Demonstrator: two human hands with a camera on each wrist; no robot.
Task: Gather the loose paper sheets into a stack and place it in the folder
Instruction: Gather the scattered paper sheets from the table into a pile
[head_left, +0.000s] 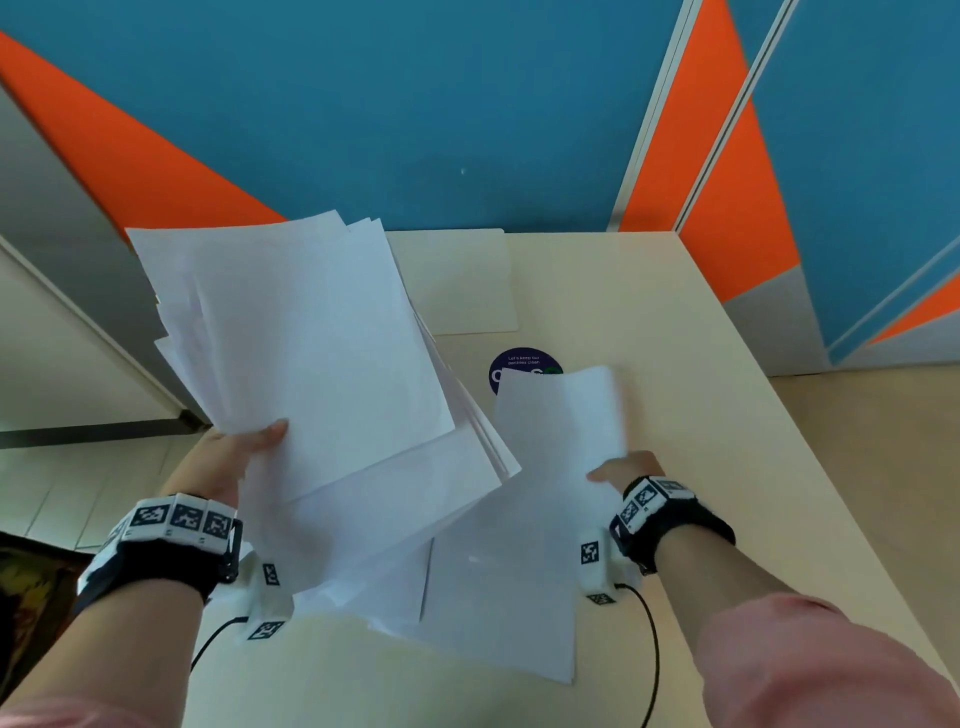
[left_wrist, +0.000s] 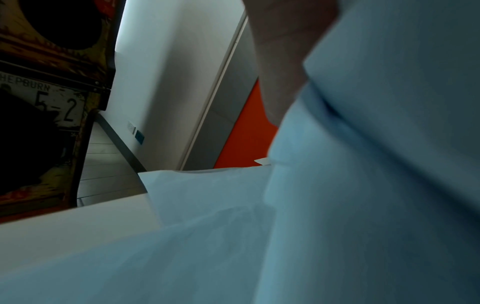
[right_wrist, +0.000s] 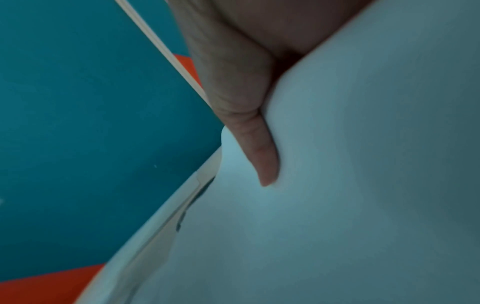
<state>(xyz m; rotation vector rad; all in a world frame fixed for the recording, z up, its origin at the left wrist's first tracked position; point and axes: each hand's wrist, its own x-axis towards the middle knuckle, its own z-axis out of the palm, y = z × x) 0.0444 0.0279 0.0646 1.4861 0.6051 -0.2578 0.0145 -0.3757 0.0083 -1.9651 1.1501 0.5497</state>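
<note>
Closest in, the left hand (head_left: 228, 462) has its thumb clamped over the lower edge of a thick, uneven fan of white paper sheets (head_left: 311, 338), lifted clear of the cream rectangular table (head_left: 701, 415) and tilted up toward the wall; the fingers beneath are hidden by the paper. The right hand (head_left: 626, 470) pinches a single curling white sheet (head_left: 558, 410), raised just above the table — the wrist view shows one finger pressed into the paper. Two or three more flat white sheets (head_left: 498, 597) lie on the table between the wrists. The cream card folder (head_left: 462, 280) sits closed at the far edge by the blue wall, partly behind the fan.

Now the risk: that fan is badly squared, corners splayed every way, and one thumb holds it all. Tilt it further and the inner sheets could slide out. The single sheet is floppy — feeding it in carelessly could crease it or jam against the ragged edges.
</note>
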